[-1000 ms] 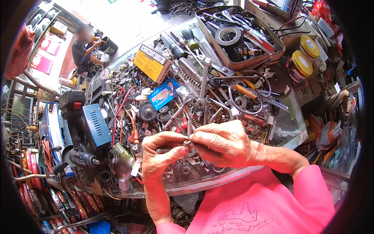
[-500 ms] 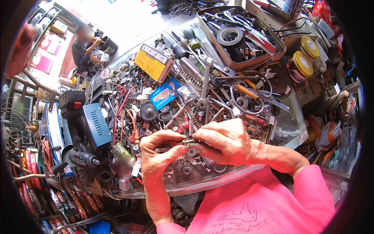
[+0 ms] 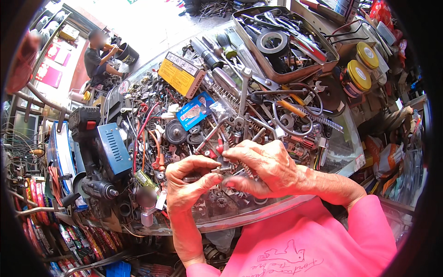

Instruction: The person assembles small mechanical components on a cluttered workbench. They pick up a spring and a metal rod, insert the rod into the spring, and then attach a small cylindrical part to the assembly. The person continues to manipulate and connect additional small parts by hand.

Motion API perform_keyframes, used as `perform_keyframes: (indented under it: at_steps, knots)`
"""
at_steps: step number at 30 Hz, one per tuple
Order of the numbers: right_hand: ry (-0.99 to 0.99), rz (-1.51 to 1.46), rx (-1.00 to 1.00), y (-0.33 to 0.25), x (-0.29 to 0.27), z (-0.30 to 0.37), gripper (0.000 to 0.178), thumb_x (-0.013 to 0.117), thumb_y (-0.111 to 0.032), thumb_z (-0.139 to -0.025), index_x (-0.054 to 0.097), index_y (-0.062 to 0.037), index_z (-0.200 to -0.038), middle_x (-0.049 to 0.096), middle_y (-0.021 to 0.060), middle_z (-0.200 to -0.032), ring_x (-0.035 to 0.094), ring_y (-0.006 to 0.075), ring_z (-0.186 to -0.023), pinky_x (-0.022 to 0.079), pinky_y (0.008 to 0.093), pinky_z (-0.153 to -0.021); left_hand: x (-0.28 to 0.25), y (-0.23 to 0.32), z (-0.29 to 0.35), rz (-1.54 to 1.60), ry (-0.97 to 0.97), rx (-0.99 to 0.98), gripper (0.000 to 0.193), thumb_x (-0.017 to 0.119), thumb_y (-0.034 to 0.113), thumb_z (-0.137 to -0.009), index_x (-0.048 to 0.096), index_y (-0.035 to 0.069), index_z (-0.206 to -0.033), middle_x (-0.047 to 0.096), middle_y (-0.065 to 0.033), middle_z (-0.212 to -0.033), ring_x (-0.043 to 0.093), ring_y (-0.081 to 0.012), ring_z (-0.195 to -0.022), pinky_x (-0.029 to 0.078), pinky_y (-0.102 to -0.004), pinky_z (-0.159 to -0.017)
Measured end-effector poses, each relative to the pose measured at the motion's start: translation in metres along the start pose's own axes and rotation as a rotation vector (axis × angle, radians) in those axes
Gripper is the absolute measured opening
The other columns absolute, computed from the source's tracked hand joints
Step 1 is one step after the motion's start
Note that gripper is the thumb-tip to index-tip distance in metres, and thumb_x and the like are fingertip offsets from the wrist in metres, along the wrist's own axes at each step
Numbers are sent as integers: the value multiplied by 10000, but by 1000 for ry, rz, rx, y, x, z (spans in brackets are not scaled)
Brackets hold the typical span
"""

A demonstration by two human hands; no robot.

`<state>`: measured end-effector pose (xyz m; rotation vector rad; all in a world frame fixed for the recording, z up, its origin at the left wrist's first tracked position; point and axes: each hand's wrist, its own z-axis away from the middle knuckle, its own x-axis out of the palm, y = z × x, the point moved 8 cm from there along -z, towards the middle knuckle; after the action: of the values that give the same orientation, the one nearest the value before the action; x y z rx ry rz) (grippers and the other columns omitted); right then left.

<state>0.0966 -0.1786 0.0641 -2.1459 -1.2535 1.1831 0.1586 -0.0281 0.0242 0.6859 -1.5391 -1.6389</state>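
Observation:
Over the near edge of the cluttered glass-topped bench (image 3: 277,203), my left hand (image 3: 187,180) pinches a small metal part (image 3: 221,170) between thumb and fingertips. It looks like a short bolt or threaded fitting, but it is too small to tell which. Just to its right, my right hand (image 3: 265,168) has thumb and fingers apart around the part's free end, and I see nothing held in them. Loose washers, screws and fittings lie beneath both hands. Beyond the fingertips sits a small red part (image 3: 220,147).
A yellow box (image 3: 181,74) and a blue card (image 3: 196,111) lie on the heaped parts. At back right stands a metal tray (image 3: 286,76) of tools. A cordless drill (image 3: 92,161) and a blue metal box (image 3: 114,150) are left. Another person (image 3: 99,57) sits beyond the bench.
My right thumb and fingers have spread apart and come off the small part. My left hand keeps its pinch in nearly the same place.

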Motion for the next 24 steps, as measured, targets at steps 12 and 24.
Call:
perform_keyframes:
  at_steps: [12, 24]
  knots:
    - [-81, 53, -24, 1, 4, 5, 196, 680, -195, -860, 600, -26, -920, 577, 102, -743, 582, 261, -526, 450, 349, -439, 2, 1, 0, -21, -12, 24, 267, 796, -3, -752, 685, -46, -991, 696, -64, -850, 634, -82, -731, 514, -200, -646]
    - [53, -16, -38, -2, -3, 0, 191, 697, -202, -849, 625, -37, -914, 596, 101, -737, 596, 252, -519, 463, 335, -438, 1, 1, 1, -28, -11, 8, 273, 802, 11, -750, 687, -45, -992, 694, -61, -849, 644, -88, -750, 516, -204, -674]
